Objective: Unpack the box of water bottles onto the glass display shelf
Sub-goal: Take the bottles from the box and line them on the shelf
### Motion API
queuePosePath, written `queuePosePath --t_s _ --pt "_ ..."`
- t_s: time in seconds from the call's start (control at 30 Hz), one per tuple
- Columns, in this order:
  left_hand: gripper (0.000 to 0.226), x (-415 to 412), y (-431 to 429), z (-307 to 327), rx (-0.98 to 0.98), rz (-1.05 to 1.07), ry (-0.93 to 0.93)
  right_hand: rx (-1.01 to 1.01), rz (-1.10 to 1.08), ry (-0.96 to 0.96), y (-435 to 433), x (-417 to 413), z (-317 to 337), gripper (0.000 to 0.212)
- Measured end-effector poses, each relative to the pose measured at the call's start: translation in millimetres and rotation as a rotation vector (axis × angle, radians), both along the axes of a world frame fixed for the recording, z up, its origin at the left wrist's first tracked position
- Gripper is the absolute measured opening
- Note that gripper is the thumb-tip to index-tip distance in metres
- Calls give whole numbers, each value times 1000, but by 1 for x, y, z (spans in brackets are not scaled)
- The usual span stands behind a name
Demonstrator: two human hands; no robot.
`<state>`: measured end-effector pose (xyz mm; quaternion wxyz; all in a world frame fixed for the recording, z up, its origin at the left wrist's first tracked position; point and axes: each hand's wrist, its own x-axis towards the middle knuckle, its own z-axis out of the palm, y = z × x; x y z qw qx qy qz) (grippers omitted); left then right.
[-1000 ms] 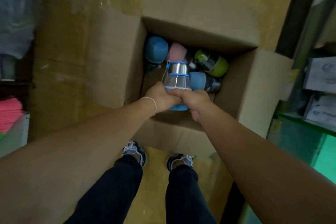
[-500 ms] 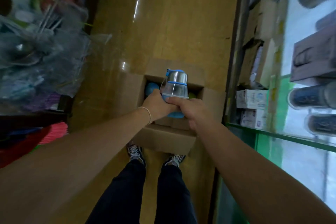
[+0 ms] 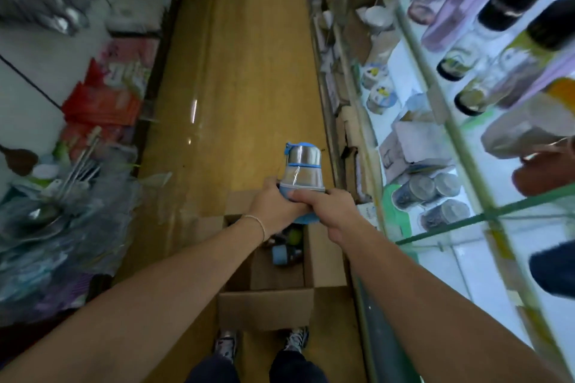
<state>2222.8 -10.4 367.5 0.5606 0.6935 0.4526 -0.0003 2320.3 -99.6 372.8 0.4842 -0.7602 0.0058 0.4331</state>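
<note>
Yellow aisle floor (image 3: 236,71) runs ahead, glass display shelf (image 3: 485,215) to the right, cardboard box (image 3: 264,308) below. Held above the box, the steel bottle (image 3: 303,168) has left hand (image 3: 273,208) and right hand (image 3: 326,211) wrapped round its base; best carried upright to a bare shelf spot.

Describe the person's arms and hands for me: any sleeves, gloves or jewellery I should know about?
No gloves: the left hand and right hand are bare. The left forearm and right forearm are uncovered, with no sleeve in view. A thin, pale bracelet circles the left wrist; the right wrist wears nothing. No rings show, though the picture is too soft to be sure.
</note>
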Motion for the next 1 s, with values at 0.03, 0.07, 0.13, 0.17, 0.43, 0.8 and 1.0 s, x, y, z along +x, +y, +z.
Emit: queuePosePath --t_s 0.03,0.07,0.13,0.17,0.43,0.8,1.0 --pt "59 2 1 12 27 -19 -40 17 -21 -30 -1 1 13 45" --pt "58 3 4 23 39 -34 -78 38 -46 -57 -2 2 26 44" --pt "61 6 7 51 50 -75 -147 84 -79 -102 -2 2 51 53" --pt "63 8 9 66 65 -100 -182 102 -87 -127 -2 1 65 62" --pt "60 33 8 177 236 -341 -447 171 -255 -365 -24 2 185 74" --pt "66 67 -68 307 353 -601 -757 196 -485 -642 -117 -11 326 57" --pt "73 72 -142 361 402 -693 -866 218 -621 -813 -192 -19 377 64"
